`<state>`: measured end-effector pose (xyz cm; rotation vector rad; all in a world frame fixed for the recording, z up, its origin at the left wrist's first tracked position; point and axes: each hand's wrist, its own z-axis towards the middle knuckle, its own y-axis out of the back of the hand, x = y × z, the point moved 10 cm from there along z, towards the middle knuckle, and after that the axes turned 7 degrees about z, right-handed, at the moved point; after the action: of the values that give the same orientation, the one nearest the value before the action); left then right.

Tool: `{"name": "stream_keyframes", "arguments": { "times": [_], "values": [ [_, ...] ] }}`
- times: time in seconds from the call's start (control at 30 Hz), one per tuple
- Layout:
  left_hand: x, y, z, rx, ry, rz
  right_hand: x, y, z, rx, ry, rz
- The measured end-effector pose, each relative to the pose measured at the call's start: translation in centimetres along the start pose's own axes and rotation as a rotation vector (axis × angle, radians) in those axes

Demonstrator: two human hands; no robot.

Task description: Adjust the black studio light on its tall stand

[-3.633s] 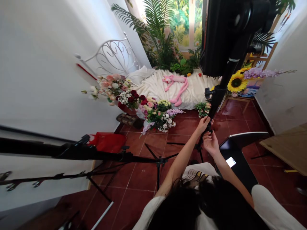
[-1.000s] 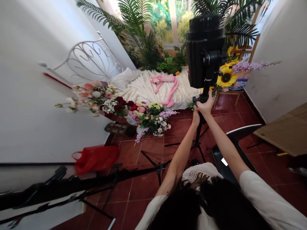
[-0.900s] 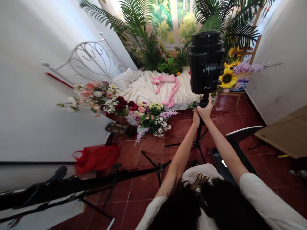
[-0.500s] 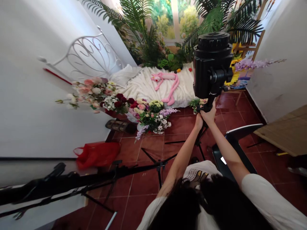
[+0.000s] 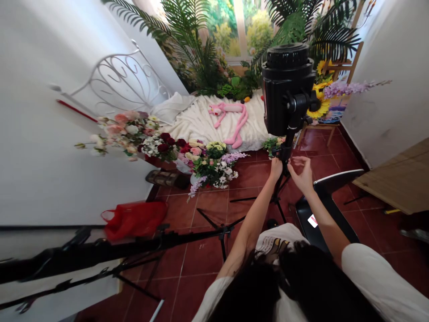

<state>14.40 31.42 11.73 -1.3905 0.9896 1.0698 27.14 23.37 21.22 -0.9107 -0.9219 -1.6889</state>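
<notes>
A black studio light (image 5: 288, 91) stands upright in front of me on a black light stand (image 5: 276, 195). My left hand (image 5: 276, 168) is closed around the stand just below the light. To the right of the pole, my right hand (image 5: 302, 174) is off it, with fingers apart and curved and nothing seen between them. The fingertips of the right hand come close to the pole; whether they touch it is unclear.
Artificial flowers (image 5: 211, 163) and a red bag (image 5: 136, 219) lie left. A second stand (image 5: 117, 250) crosses the lower left. A black chair (image 5: 326, 214) is beside my right arm. Behind, a pink plush toy (image 5: 231, 118) rests on a white-draped bed (image 5: 191, 123).
My right hand has let go of the stand and moved a little right and down, its fingers opening. The light appears slightly further left, as the whole view has shifted somewhat.
</notes>
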Motion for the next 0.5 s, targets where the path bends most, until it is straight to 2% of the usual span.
{"name": "stream_keyframes", "arguments": {
  "times": [0.07,0.13,0.27,0.5],
  "values": [
    [-0.9,-0.2,-0.3,0.015,-0.006,0.046,-1.6,1.4,-1.7,-0.007,-0.079,-0.035],
    [-1.6,-0.3,-0.6,0.019,-0.002,0.065,-3.5,1.7,-3.2,0.035,-0.181,-0.010],
    [-2.3,-0.5,-1.0,0.028,-0.003,0.081,-6.4,0.2,-5.1,0.103,-0.386,0.197],
    [-2.7,-0.5,-1.3,0.031,-0.017,0.110,-8.8,-2.5,-6.7,-0.069,-0.750,0.621]
  ]
}}
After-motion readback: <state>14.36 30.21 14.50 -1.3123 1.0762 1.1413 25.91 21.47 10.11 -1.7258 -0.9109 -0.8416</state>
